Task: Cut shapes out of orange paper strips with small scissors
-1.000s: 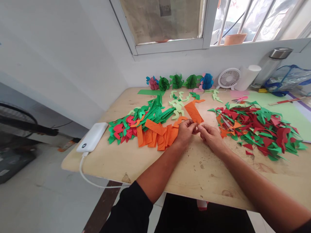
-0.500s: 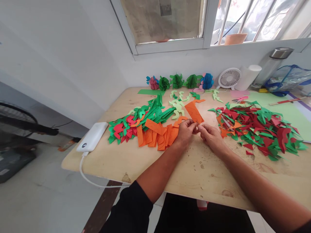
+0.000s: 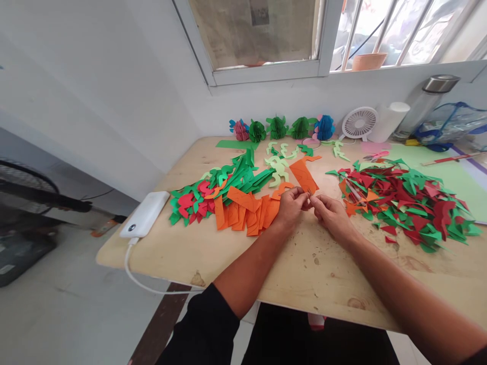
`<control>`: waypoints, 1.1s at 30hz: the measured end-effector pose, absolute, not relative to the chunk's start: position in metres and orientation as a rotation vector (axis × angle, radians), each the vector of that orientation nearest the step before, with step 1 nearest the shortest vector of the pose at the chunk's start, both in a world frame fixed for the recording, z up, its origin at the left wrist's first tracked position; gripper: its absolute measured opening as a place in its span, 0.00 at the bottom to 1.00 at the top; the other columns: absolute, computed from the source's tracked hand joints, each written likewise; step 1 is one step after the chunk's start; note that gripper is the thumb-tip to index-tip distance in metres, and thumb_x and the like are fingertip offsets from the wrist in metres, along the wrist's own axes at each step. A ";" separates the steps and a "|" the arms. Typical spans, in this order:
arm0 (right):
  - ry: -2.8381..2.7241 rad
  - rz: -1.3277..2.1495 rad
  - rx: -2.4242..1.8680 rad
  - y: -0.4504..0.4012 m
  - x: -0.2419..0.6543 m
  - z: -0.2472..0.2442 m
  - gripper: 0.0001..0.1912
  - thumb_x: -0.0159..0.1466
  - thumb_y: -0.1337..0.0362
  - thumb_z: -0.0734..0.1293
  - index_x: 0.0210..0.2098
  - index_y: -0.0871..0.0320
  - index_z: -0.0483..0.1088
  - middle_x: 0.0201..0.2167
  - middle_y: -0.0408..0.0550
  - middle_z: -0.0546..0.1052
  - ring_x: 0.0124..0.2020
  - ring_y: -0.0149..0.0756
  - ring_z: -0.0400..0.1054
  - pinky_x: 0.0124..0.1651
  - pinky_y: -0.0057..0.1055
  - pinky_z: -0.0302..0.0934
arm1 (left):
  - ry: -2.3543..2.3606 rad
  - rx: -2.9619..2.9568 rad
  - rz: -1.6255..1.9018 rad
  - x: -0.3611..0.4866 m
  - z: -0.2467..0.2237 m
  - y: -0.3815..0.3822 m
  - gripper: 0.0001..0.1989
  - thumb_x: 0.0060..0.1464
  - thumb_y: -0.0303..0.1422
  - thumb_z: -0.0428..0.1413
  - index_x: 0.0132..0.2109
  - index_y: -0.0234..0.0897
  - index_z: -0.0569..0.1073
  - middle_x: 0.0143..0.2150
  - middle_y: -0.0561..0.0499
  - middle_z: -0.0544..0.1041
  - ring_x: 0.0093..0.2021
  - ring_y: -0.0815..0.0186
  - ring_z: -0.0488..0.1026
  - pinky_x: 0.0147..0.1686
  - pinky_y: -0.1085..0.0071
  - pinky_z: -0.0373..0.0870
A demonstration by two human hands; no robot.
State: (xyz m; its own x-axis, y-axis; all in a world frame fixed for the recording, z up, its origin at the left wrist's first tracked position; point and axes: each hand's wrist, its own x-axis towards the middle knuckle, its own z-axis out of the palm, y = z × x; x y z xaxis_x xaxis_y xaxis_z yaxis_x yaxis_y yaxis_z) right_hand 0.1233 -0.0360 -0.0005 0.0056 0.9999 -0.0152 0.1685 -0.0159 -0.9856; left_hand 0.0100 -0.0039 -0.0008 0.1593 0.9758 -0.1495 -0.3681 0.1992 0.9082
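Note:
My left hand (image 3: 293, 205) is closed, its thumb and fingertips pinching the lower end of an orange paper piece (image 3: 304, 175) that has curved lines drawn on it. My right hand (image 3: 332, 215) meets it there with thumb and finger pressed together at the same end; the exact spot between the fingertips is hidden. Left of my left hand lie several more orange paper pieces (image 3: 238, 215), overlapping. Behind them are folded green paper strips (image 3: 247, 175), and red and green cut-outs (image 3: 194, 200) spread farther left.
A heap of red, green and orange scraps (image 3: 414, 203) covers the table's right side. Several paper honeycomb figures (image 3: 277, 126) stand along the wall, with a small white fan (image 3: 359, 123) and a bottle (image 3: 426, 106). A white power bank (image 3: 144, 214) with a cable lies at left.

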 end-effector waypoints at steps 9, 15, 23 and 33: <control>-1.328 1.135 -1.343 -0.036 0.124 0.000 0.25 0.57 0.41 0.63 0.26 0.58 0.68 0.15 0.37 0.57 0.15 0.24 0.46 0.15 0.25 0.40 | 0.903 0.819 1.148 0.010 0.001 -0.006 0.10 0.40 0.31 0.59 0.22 0.34 0.65 0.18 0.58 0.62 0.21 0.76 0.61 0.25 0.76 0.61; -1.319 1.101 -1.341 -0.036 0.125 0.000 0.24 0.57 0.42 0.63 0.25 0.58 0.68 0.15 0.37 0.57 0.16 0.25 0.48 0.16 0.25 0.41 | 0.900 0.852 1.140 0.010 0.001 -0.005 0.11 0.40 0.33 0.59 0.21 0.34 0.64 0.18 0.58 0.62 0.21 0.76 0.61 0.24 0.75 0.59; -1.343 1.087 -1.344 -0.036 0.124 -0.002 0.24 0.57 0.41 0.63 0.25 0.58 0.69 0.15 0.37 0.58 0.15 0.25 0.47 0.17 0.26 0.43 | 0.891 0.839 1.138 0.011 -0.001 -0.004 0.14 0.39 0.35 0.61 0.21 0.35 0.63 0.17 0.58 0.61 0.20 0.76 0.60 0.24 0.75 0.58; -1.344 1.109 -1.356 -0.036 0.124 0.002 0.23 0.58 0.42 0.63 0.25 0.58 0.69 0.14 0.37 0.57 0.15 0.25 0.47 0.17 0.27 0.42 | 0.886 0.879 1.149 0.011 -0.004 -0.003 0.09 0.40 0.32 0.58 0.22 0.35 0.64 0.17 0.58 0.62 0.20 0.76 0.60 0.25 0.75 0.58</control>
State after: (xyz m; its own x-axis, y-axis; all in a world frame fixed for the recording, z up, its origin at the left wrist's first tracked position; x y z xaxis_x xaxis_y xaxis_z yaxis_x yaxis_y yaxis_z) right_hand 0.1243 -0.0362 0.0018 0.0069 1.0000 -0.0026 0.1927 -0.0038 -0.9812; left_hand 0.0106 -0.0030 -0.0041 0.1769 0.9764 -0.1236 -0.3674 0.1820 0.9121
